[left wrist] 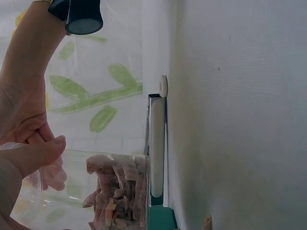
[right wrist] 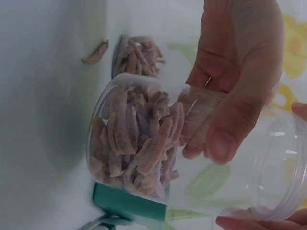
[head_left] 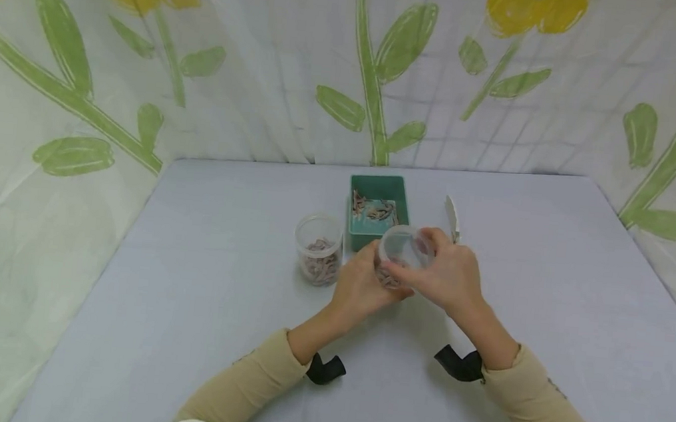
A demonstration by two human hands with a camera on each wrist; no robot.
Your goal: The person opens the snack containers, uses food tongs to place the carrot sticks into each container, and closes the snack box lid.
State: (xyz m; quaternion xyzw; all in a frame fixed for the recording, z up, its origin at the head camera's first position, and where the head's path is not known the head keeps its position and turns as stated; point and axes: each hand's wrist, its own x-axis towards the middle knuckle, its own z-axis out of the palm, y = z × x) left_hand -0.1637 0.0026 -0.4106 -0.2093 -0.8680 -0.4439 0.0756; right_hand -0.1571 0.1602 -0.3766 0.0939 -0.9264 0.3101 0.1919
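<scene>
A clear plastic jar (head_left: 407, 246), part filled with brownish strips (right wrist: 139, 139), is held between both hands. My left hand (head_left: 362, 283) grips its side, thumb across the near wall in the right wrist view. The right hand (head_left: 450, 271) holds it near the rim, with thumb and fingers on either side. Whether the jar's base touches the table cannot be told. To its left stands a second clear jar (head_left: 317, 253) with similar strips. Behind the held jar is a green tray (head_left: 380, 186) with several strips inside.
A slim, pale tool (head_left: 452, 214), perhaps a knife, lies right of the tray. One loose strip (right wrist: 96, 52) lies on the table (head_left: 212, 334) near the second jar. A white curtain (head_left: 252, 83) printed with flowers hangs behind the table.
</scene>
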